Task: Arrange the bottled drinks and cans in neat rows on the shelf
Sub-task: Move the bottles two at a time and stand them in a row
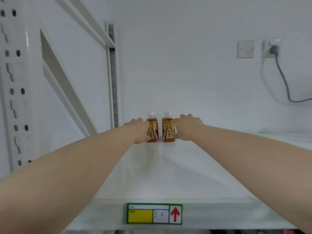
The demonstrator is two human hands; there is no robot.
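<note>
While standing upright and just apart at the back of the shelf (168, 174), the left bottle (152, 128) was held by the left hand (139, 130) and the right bottle (168, 128) by the right hand (187, 127), with fingers (176, 130) curled round the labelled bodies. Both were judged small, full, fairly light and of stiff plastic, with smooth labels that were possibly slippery. A mid-body hold, below the white caps (151, 113), was judged steadiest.

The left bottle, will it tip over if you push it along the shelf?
Probably a little tippy: the left bottle stands upright, tall and narrow, so a push near its top could topple it. It looks nearly full of amber drink, so likely heavyish and steadier pushed low down. The shelf looks glossy, so it may slide easily.
</note>
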